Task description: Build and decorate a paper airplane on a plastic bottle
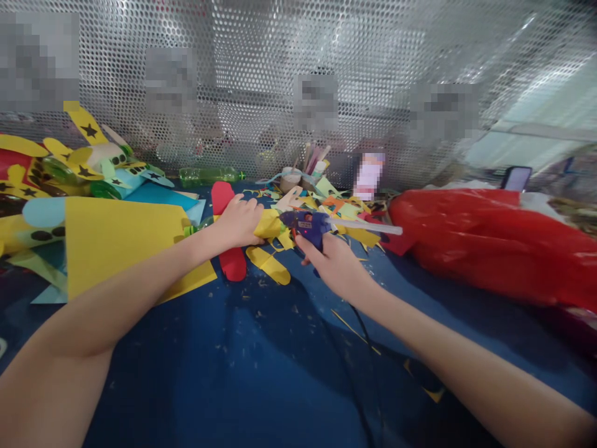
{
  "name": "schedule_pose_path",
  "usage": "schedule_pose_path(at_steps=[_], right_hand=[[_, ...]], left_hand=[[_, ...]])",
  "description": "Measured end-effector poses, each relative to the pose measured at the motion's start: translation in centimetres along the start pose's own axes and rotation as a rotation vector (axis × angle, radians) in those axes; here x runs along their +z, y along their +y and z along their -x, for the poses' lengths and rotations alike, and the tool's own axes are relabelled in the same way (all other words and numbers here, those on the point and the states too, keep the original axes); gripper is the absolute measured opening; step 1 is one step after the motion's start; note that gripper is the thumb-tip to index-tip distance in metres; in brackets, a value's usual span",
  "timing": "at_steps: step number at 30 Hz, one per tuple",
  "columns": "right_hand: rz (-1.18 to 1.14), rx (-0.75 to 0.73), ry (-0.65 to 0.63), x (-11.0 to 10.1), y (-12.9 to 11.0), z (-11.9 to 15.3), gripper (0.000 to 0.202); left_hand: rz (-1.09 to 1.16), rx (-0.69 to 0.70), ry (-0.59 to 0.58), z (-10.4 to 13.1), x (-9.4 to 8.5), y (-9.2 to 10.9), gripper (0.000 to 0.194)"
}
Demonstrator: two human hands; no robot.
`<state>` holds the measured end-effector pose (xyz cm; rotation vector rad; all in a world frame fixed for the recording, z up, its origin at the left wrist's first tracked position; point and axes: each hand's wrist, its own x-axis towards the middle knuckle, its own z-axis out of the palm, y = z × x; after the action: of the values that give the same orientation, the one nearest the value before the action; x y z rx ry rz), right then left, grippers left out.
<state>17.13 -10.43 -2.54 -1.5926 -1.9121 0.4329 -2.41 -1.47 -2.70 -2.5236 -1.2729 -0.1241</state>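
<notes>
"What's the right hand got?"
"A blue glue gun — fingers curled round it."
"And the left hand?"
"Closed over a yellow-wrapped bottle, just left of the glue gun. Whether bottle and gun touch, I can't tell."
"That red strip?"
"Crosswise under the left hand — the red bag lies right of the glue gun."

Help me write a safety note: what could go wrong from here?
The glue gun in the right hand points toward the left hand, which a slip might burn. Drips could land on the nearby paper scraps. The black cord trailing over the blue tabletop might snag.
</notes>
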Motion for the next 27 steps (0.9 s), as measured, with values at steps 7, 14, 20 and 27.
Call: schedule_pose_path(at_steps=[7,14,20,27], right_hand=[[0.014,0.002,-0.026,0.1,0.0,0.0,0.035],[-0.011,-0.017,-0.014,-0.1,0.1,-0.1,0.036],[-0.348,0.083,0.111,-3.3,1.3,-1.8,0.033],[-0.422,0.354,0.308,-4.8,8.3,-2.2,0.039]], left_hand=[[-0.019,0.001,0.010,0.0,0.0,0.0,0.068],[-0.022,-0.003,0.014,0.0,0.1,0.0,0.069],[-0.035,-0.001,0.007,-0.2,0.3,-0.6,0.088],[0.000,-0.015,-0.003,-0.2,-0.4,-1.4,0.096]])
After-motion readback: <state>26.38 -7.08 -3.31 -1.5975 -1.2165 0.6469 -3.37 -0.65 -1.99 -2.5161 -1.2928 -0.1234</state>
